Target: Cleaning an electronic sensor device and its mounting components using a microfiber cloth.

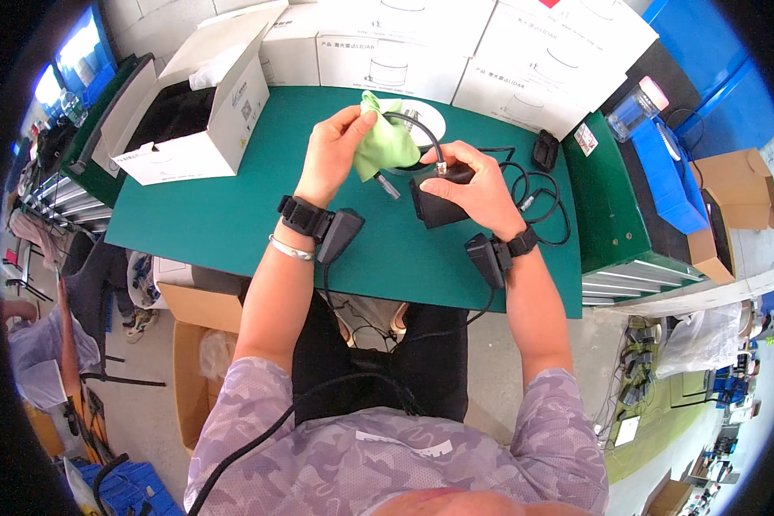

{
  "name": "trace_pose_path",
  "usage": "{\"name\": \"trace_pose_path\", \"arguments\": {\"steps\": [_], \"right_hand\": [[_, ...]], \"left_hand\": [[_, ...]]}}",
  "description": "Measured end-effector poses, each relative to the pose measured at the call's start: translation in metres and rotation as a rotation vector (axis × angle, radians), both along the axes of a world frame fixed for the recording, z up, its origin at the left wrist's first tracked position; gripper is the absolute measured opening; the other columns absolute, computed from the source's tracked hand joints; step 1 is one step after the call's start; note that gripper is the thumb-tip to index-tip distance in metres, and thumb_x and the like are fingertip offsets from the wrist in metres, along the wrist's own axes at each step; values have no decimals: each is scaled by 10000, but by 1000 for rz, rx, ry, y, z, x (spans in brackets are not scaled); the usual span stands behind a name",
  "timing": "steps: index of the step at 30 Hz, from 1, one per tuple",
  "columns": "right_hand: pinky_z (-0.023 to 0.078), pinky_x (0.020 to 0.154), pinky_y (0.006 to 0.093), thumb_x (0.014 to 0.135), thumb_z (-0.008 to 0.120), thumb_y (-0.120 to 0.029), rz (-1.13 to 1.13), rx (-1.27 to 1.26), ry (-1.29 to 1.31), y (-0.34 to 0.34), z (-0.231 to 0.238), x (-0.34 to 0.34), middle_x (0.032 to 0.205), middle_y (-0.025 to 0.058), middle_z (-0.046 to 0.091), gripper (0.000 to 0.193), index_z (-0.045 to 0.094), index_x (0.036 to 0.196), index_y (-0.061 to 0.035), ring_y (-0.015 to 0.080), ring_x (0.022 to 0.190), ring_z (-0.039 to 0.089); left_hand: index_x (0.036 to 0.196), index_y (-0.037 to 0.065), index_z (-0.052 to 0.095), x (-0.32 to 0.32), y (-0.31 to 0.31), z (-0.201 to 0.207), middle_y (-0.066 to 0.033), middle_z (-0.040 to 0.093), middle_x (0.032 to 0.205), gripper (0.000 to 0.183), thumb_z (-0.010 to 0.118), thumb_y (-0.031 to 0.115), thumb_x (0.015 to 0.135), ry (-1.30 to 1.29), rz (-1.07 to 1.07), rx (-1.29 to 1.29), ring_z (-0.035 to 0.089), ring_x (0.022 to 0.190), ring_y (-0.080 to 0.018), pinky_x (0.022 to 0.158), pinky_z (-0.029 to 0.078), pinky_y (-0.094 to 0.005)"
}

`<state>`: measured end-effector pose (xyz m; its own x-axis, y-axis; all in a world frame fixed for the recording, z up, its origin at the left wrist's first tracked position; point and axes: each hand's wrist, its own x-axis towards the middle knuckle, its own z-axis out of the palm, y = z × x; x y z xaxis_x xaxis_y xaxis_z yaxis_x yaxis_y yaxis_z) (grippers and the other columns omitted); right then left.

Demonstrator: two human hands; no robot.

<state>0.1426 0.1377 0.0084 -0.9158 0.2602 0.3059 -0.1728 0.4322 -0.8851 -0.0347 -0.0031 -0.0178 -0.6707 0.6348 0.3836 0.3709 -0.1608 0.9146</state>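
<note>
Box, black, is sitting clenched in my right hand; its cable is looping up past my fingers. Beyond, my left hand is pinching a green cloth against that cable.

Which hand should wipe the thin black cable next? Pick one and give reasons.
Left, probably. The left hand already grips the green cloth against the thin black cable, while the right hand is occupied steadying the black box.

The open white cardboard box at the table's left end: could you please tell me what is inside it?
The open white cardboard box holds dark black padding or material, with a crumpled white sheet at its rear edge. Whatever lies beneath the padding is covered and cannot be seen.
</note>
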Motion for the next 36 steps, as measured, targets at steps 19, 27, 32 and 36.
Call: {"name": "trace_pose_path", "arguments": {"steps": [19,27,32,36], "right_hand": [[412,735,203,788,685,-95,-154,-80,97,4,1,2,828,-52,542,243,609,1016,-59,48,775,495],[417,722,204,796,706,-130,-159,-149,137,5,-2,1,838,-50,548,241,609,1004,-58,44,775,495],[433,706,203,802,716,-142,-177,-230,131,5,-1,0,836,-42,571,240,612,1000,-52,49,766,513],[421,688,191,837,680,-162,-137,-253,80,6,-4,-1,825,-44,557,230,600,1025,-55,40,749,502]], "left_hand": [[1061,2,603,-5,1,-6,-43,645,967,275,517,239,951,-591,-173,287,615,875,-111,803,496,-253],[1039,37,616,-1,1,-3,3,639,902,262,542,268,939,-657,-364,240,605,798,-82,727,495,-237],[1132,24,575,4,1,-1,-29,641,1020,285,521,236,949,-594,-463,214,613,899,-113,805,497,-274],[1120,20,585,2,2,-6,-36,641,1025,261,551,199,933,-551,-485,219,613,907,-120,810,498,-280]]}}
